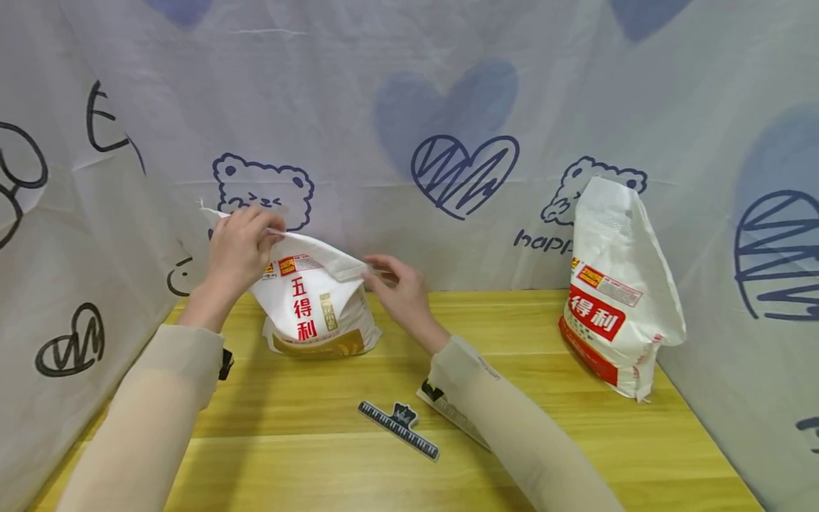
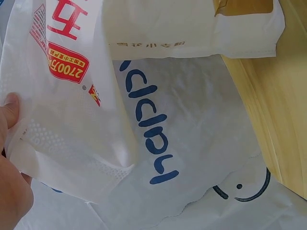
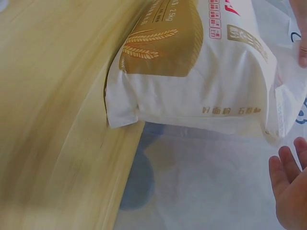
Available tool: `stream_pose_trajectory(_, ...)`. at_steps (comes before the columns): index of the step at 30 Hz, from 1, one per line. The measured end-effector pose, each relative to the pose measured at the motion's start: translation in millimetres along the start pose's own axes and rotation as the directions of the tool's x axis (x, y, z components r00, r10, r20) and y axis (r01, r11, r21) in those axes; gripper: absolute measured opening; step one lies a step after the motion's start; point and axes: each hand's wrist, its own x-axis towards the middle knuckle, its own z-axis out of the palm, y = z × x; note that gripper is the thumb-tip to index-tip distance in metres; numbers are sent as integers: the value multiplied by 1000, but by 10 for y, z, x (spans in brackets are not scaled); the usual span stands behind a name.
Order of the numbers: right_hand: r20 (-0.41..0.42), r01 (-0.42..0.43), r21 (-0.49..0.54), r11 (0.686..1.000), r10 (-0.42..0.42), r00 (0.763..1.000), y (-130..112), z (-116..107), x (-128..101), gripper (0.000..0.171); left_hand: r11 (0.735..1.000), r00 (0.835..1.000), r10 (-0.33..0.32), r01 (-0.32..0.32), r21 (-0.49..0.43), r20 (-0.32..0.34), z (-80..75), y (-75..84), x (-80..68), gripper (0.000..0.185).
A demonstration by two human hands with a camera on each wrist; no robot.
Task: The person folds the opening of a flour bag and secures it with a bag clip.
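The left hand [image 1: 239, 245] pinches the top edge of the gold-based bag [image 1: 313, 307], which stands on the bench [image 1: 307, 434]. The right hand [image 1: 406, 293], fingers extended, is at its upper right corner; a black clip [image 1: 399, 428] lies in front, a red-based bag [image 1: 604, 313] stands far right.

Remotely, I saw a soft white bag [image 1: 316, 302] printed red and gold standing on the yellow wood-grain table [image 1: 301, 427], top slanted.
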Motion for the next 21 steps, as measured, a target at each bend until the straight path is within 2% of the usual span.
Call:
stream_pose_trajectory(11, 3, 83, 19, 996, -83, 997, 12, -235, -128, 33, 1000, 1000, 7, -7, -8, -10, 0, 3, -16, 12)
stream_pose_trajectory(21, 11, 104, -52, 993, -104, 995, 52, -445, -295, 37, 1000, 1000, -3, 4, -14, 2, -26, 34, -22, 12)
